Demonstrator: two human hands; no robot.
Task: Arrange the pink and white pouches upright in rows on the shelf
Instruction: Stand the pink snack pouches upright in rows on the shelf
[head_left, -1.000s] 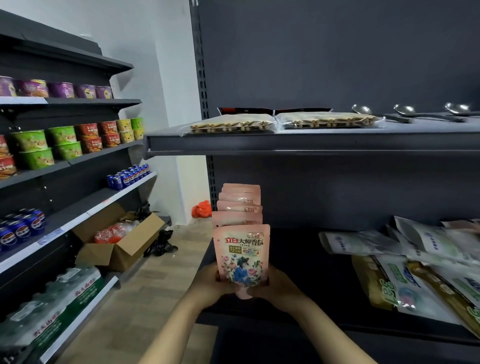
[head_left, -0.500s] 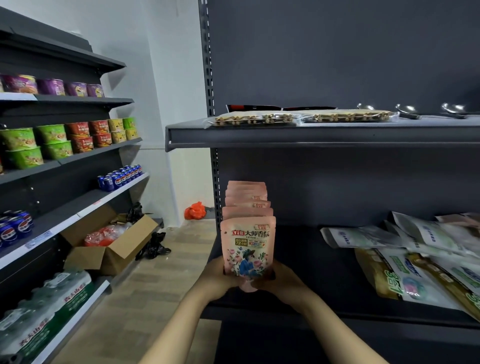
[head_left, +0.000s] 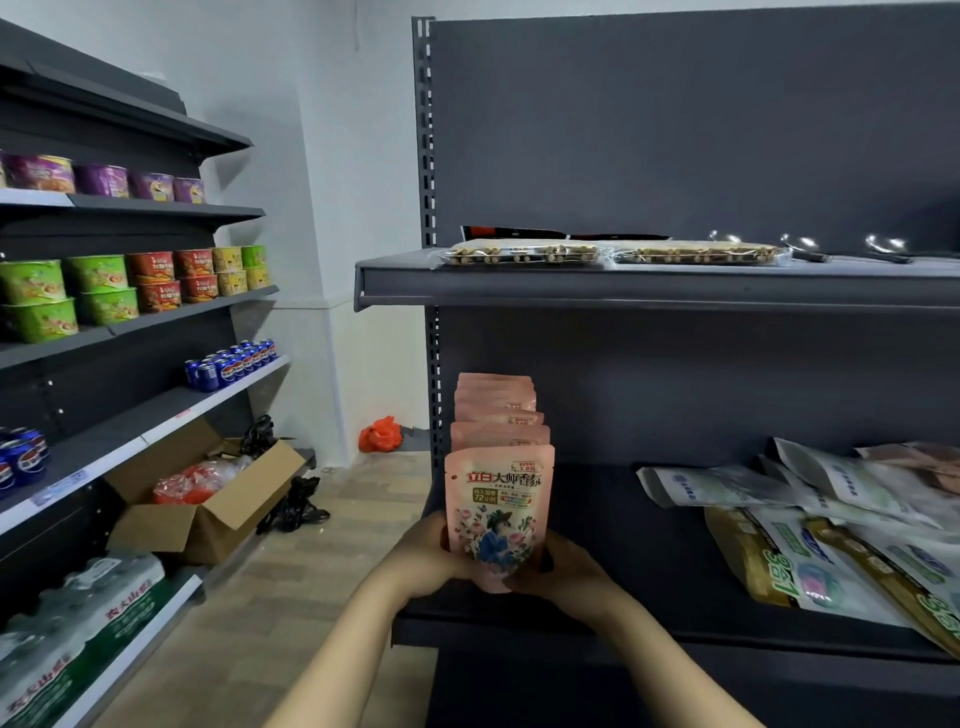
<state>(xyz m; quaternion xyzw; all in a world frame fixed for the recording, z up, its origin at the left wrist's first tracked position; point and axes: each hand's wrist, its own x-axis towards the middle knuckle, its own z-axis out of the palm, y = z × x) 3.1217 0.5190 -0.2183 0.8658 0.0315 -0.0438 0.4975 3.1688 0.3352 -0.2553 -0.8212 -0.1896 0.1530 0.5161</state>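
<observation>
The left hand (head_left: 423, 553) and right hand (head_left: 563, 569) clasp the lower sides of the front pink floral stand-up pouch (head_left: 497, 517), fingers closed around it. This pouch stands upright at the left front of the dark grey metal shelf (head_left: 613, 551). Directly behind it, a row of matching pink pouches (head_left: 496, 410) stands upright toward the back panel. Loose white and gold refill bags (head_left: 831, 535) lie flat, well apart to the right.
</observation>
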